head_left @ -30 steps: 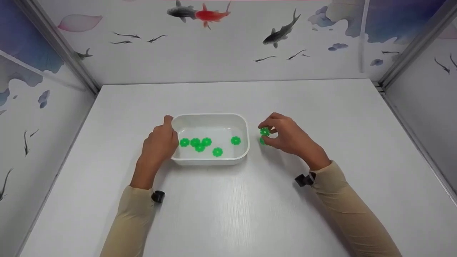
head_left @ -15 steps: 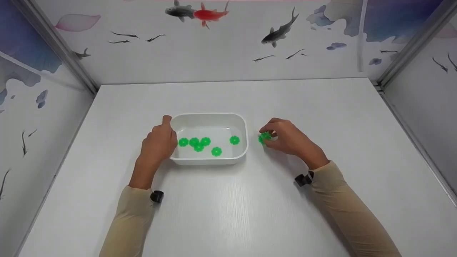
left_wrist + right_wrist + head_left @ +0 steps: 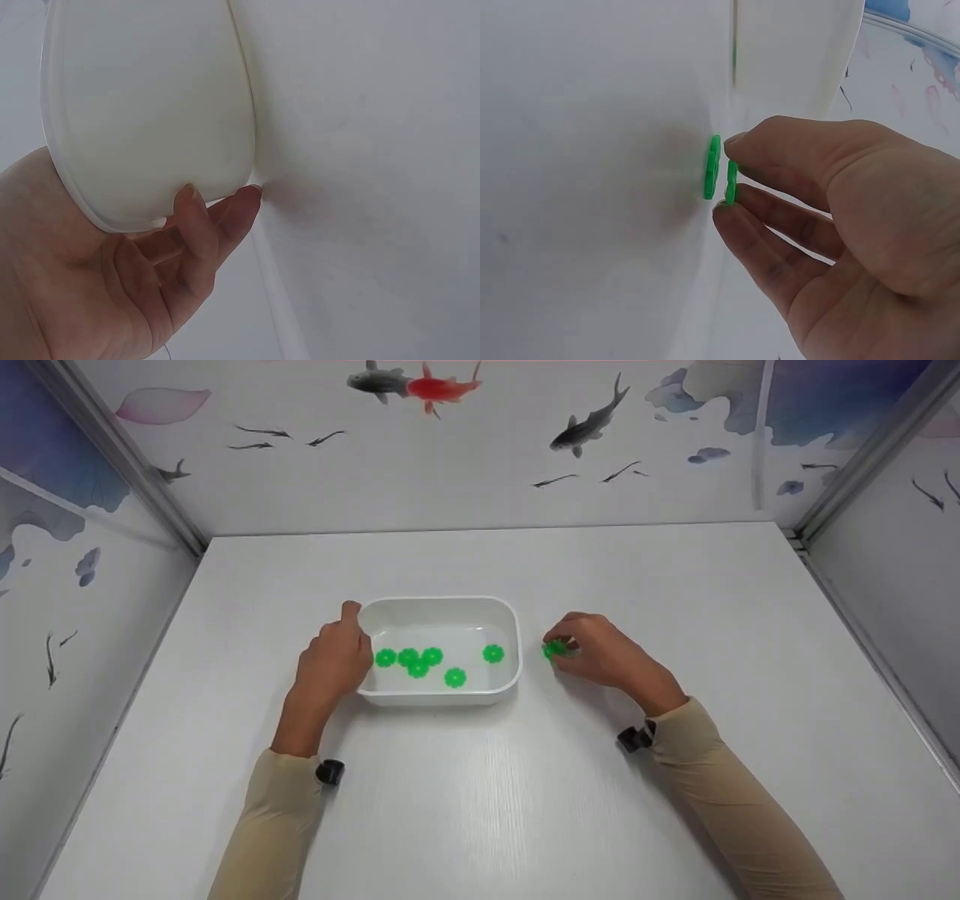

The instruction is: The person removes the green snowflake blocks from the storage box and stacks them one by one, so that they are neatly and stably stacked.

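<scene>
Soft light; faint shadows, pale sheen on tabletop (image 3: 480,795); wrist views greyer, hazier.

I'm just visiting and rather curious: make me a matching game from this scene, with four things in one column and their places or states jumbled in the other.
Column one
1. Left hand
2. Red fish
3. White tray
4. Right hand

Column two
a. Has six green pieces lying inside
b. Pinches a single green piece between thumb and finger
c. Printed on the back wall
d. Grips one end of the tray

Right pairs: 1-d, 2-c, 3-a, 4-b
</scene>
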Demonstrator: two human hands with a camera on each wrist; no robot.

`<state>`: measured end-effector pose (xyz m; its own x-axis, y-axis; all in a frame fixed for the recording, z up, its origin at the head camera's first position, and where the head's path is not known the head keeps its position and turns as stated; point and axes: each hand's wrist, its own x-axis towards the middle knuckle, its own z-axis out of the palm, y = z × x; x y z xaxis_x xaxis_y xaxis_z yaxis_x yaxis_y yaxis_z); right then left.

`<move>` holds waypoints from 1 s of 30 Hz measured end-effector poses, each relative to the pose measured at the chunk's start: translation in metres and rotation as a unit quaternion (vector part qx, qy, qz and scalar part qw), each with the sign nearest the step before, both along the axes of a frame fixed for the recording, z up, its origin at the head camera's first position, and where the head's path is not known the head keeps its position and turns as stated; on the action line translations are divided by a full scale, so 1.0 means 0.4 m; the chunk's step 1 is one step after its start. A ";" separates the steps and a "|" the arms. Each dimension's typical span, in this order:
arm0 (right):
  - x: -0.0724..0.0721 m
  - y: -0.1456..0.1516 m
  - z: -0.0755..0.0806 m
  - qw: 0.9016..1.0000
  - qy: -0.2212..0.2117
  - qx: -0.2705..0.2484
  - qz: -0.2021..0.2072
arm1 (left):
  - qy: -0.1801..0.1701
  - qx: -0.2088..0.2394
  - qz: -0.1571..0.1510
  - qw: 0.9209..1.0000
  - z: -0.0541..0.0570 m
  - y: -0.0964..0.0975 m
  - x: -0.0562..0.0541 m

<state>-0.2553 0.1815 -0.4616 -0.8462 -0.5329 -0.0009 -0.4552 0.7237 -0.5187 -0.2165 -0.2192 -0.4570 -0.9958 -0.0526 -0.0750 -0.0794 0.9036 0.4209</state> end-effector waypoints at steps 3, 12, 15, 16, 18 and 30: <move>0.001 -0.001 -0.001 1.000 -0.002 0.001 -0.003 | 0.000 0.000 0.000 1.000 0.002 0.001 0.002; -0.001 -0.001 -0.007 1.000 0.013 -0.003 0.012 | 0.006 0.003 -0.005 1.000 0.006 0.001 0.006; 0.000 -0.002 -0.007 1.000 0.010 0.001 0.008 | 0.004 0.002 -0.003 1.000 0.004 0.001 0.005; 0.000 -0.003 -0.007 1.000 0.010 0.002 0.008 | 0.004 0.002 -0.003 1.000 0.004 0.001 0.004; 0.000 -0.004 -0.007 1.000 0.009 0.003 0.007 | 0.001 0.003 -0.001 1.000 0.003 0.001 0.004; 0.002 -0.007 -0.004 1.000 0.002 0.016 0.001 | -0.004 0.003 -0.004 1.000 0.007 0.000 0.003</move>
<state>-0.2544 0.1788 -0.4634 -0.8447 -0.5351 -0.0137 -0.4596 0.7381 -0.4939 -0.2151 -0.2194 -0.4543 -0.9955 -0.0441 -0.0842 -0.0759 0.9017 0.4257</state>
